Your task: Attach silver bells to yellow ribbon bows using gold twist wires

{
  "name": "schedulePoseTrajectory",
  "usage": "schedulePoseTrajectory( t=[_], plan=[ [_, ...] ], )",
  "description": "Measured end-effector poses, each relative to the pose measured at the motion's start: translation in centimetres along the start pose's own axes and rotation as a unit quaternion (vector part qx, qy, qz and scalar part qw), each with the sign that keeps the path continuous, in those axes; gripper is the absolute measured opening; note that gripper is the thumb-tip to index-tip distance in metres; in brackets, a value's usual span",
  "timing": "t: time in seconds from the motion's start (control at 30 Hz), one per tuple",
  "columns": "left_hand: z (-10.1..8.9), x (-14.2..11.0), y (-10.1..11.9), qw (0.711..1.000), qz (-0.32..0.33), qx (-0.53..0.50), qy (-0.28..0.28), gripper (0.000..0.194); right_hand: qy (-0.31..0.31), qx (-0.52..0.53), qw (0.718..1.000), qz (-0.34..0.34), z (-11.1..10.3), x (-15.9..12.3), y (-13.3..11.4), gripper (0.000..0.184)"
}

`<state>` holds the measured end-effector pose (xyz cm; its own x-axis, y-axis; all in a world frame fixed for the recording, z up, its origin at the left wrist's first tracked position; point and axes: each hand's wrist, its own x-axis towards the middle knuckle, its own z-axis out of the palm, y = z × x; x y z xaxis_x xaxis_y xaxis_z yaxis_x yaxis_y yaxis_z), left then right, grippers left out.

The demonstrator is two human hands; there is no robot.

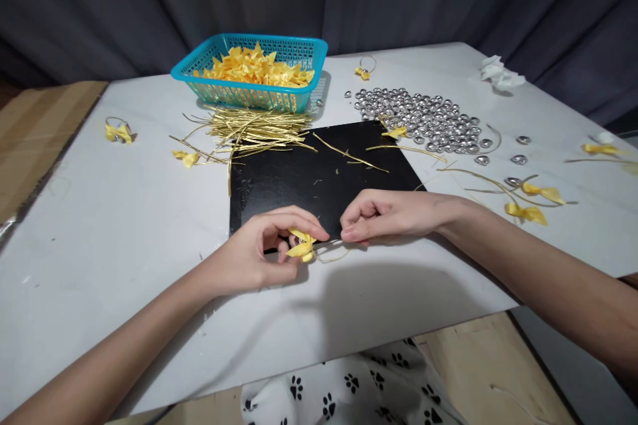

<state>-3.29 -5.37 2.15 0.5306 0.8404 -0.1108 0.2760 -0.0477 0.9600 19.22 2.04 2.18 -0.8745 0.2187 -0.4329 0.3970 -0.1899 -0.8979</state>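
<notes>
Pinching a bow point(301, 251), left hand point(256, 255) faces right hand point(383, 216) gripping wire point(327, 244) (basket point(279, 98), beads point(423, 121) beyond).

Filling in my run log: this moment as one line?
left hand: holds yellow bow | right hand: pinches slender strand | teal basket: holds yellow ribbon pieces
</notes>
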Motion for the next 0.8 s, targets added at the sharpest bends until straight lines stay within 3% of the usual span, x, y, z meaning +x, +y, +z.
schedulePoseTrajectory(
  t=[0.37,0.53,0.8],
  plan=[
    [-0.27,0.03,0.02,1.000,-0.013,-0.022,0.012,0.032,-0.015,0.014,1.000,-0.007,0.03,-0.05,-0.08,0.039],
    [-0.30,0.04,0.15,0.999,0.009,-0.018,0.025,0.029,-0.007,-0.030,0.999,-0.022,-0.11,-0.07,-0.09,0.039],
    [0.35,-0.07,0.08,0.992,0.009,0.004,0.123,0.010,-0.002,-0.082,0.996,-0.042,-0.60,-0.47,-0.05,0.038]
  ],
)
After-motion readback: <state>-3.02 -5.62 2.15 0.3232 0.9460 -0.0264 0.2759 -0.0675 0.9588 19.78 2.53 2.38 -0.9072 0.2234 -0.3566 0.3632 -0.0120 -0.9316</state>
